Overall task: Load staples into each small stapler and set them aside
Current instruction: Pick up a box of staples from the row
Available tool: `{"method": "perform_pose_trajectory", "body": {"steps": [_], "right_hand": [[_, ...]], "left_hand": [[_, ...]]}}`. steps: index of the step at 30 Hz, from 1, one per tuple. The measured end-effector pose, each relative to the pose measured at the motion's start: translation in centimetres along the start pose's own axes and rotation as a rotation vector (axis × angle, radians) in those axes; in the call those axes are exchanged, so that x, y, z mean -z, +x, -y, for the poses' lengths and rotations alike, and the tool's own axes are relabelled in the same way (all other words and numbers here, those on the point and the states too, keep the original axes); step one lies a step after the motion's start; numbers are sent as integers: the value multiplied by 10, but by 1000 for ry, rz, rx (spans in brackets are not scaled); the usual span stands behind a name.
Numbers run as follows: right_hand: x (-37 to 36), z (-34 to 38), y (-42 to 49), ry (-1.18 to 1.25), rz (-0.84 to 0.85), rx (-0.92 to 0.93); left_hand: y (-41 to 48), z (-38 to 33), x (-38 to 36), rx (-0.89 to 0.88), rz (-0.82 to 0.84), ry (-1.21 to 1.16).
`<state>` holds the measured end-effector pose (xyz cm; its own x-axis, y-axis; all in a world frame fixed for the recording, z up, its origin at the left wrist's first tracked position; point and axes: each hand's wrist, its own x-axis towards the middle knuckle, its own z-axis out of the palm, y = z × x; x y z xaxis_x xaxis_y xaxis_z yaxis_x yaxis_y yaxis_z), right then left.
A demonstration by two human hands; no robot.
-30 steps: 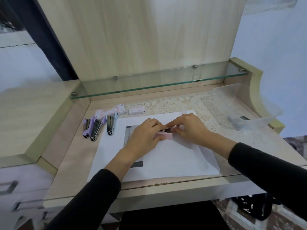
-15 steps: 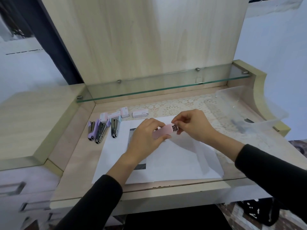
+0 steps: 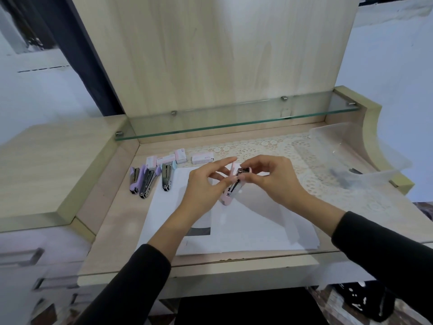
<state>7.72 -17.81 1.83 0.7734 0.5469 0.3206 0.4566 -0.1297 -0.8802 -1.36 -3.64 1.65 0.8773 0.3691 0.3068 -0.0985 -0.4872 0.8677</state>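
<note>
Left hand (image 3: 206,184): thumb and lower fingers pinch the pink stapler (image 3: 230,191) near its middle; index finger straight, pointing right above it.
Right hand (image 3: 274,179): fingers curled round the stapler's upper metal end.
Pink stapler: held clear of the white paper sheets (image 3: 246,231), over their far half, tilted steeply with the hinge end down. Half a second ago it lay nearly level and closed between the hands; a second ago it was pressed onto the paper. Now its pink top stands apart from the metal magazine.
Row of three staplers (image 3: 147,181): on the counter (image 3: 112,226) left of the paper, unmoved.
Staple boxes (image 3: 180,156): four, just behind that row, unmoved.
Clear plastic tub (image 3: 351,160): at the counter's right rim, on the lace mat (image 3: 293,148).
Glass shelf (image 3: 234,120): overhangs the back edge.
Room: bare paper between the hands and the front edge; a bare wood strip left of the paper.
</note>
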Motion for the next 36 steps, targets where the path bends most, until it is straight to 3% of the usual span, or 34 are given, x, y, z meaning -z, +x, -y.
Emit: {"method": "perform_pose_trajectory", "body": {"steps": [6,13,18,22,28,32,36], "right_hand": [[-8,5,-2,190,97,-129],[-19,8,-4,152,84,-102],[-8,-3,-4,295,-14,-176],[-7,-10,-7,298,3,-175],[-3,-15,-8,326,31,-165],[1,-17,-16,177,156,-192],[3,-13,-19,162,269,-258]], "left_hand": [[3,0,2,49,42,-63],[3,2,3,59,86,-129],[3,10,20,153,17,-365],[3,11,14,140,63,-340],[6,20,15,181,-13,-435],[12,28,17,186,-71,-411],[25,24,16,216,-18,-371]]}}
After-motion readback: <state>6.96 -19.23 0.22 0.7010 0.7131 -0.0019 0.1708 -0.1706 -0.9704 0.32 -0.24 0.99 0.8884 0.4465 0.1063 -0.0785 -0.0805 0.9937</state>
